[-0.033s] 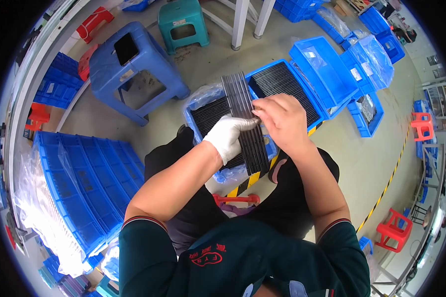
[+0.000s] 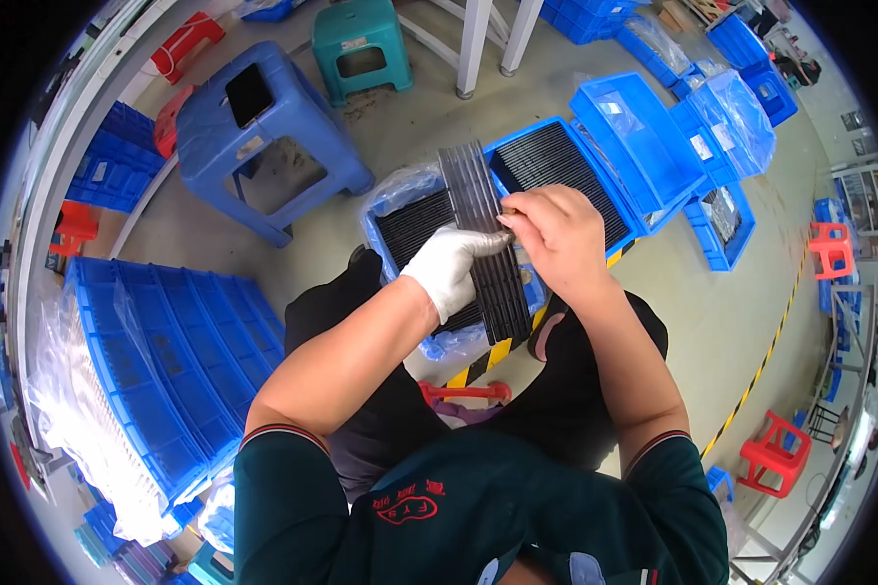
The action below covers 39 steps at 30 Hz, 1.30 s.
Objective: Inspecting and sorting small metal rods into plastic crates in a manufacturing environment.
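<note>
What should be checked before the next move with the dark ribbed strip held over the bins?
1. Left hand, gloved, grips the dark ribbed strip: ok.
2. Right hand, bare, pinches at the strip's right edge: ok.
3. Strip held over the bag-lined blue bin of dark parts: ok.
4. Second blue bin alongside, filled with dark parts: ok.
5. What the right fingertips hold: cannot tell.

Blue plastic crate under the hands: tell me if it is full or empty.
Full, or nearly. The blue plastic crate lined with clear film holds a packed row of dark ribbed strips across its visible part.
</note>
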Available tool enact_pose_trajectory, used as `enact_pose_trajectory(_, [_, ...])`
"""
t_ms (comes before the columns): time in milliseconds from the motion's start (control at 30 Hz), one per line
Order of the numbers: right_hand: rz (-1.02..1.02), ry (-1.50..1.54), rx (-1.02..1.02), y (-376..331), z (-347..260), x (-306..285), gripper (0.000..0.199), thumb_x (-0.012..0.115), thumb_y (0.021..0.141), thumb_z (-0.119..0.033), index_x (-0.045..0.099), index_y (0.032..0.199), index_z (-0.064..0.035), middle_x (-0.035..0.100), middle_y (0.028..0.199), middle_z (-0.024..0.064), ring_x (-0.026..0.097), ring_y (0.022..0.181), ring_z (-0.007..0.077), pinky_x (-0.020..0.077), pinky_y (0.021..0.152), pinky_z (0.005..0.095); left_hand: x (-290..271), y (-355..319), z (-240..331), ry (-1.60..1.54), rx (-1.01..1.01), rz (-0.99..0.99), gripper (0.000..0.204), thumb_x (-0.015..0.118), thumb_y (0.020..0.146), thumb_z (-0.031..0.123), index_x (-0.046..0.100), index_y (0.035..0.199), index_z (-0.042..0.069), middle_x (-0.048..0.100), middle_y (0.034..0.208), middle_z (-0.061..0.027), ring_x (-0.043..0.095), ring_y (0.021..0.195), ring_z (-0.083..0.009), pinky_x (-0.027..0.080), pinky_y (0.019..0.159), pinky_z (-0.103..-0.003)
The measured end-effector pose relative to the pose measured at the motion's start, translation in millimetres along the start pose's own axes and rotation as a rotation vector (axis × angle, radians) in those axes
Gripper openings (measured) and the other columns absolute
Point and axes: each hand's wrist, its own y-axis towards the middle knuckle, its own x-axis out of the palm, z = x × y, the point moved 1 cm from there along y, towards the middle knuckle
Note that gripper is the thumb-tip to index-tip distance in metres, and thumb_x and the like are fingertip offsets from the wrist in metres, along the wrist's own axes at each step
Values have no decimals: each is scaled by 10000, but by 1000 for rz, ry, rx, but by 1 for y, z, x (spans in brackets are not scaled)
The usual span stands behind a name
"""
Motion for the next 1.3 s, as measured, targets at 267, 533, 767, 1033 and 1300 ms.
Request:
enact_pose_trajectory(267, [72,211,181,-2,3,-4,127,711,720,-26,675,839,-52,646,766,57,612,686,202,475,612,295,10,-10,6,-23,-36,-118,227,527,864,-31,599,1078,-3,643,975,-92,641,886,-206,513,790,-356])
enact_pose_trajectory(533, [16,255,252,-4,6,0,139,708,735,6,686,865,-38,643,774,51,606,689,149,462,590,249,1,-3,5,14,-11,-75,221,550,870,7,594,1086,17,638,978,-88,645,884,-224,525,796,-404])
enact_pose_trajectory(767, [-15,164,117,0,2,0,172,728,687,-23,690,851,-59,620,792,55,597,718,202,477,606,285,0,-5,6,6,-20,-78,204,566,844,-12,617,1037,32,643,935,-50,634,869,-168,511,778,-334])
enact_pose_trajectory(1033, [-3,39,42,3,-4,-2,163,748,653,-89,687,803,-108,588,789,18,569,748,212,485,620,321,-2,-2,4,34,-5,-120,203,545,881,19,592,1079,26,641,980,-82,643,917,-219,526,810,-419])
enact_pose_trajectory(1300, [16,278,239,2,2,0,144,739,694,-37,699,830,-63,625,780,51,593,731,190,471,625,285,5,-10,9,27,-48,-120,215,544,889,29,582,1101,25,640,974,-86,647,915,-233,533,814,-438])
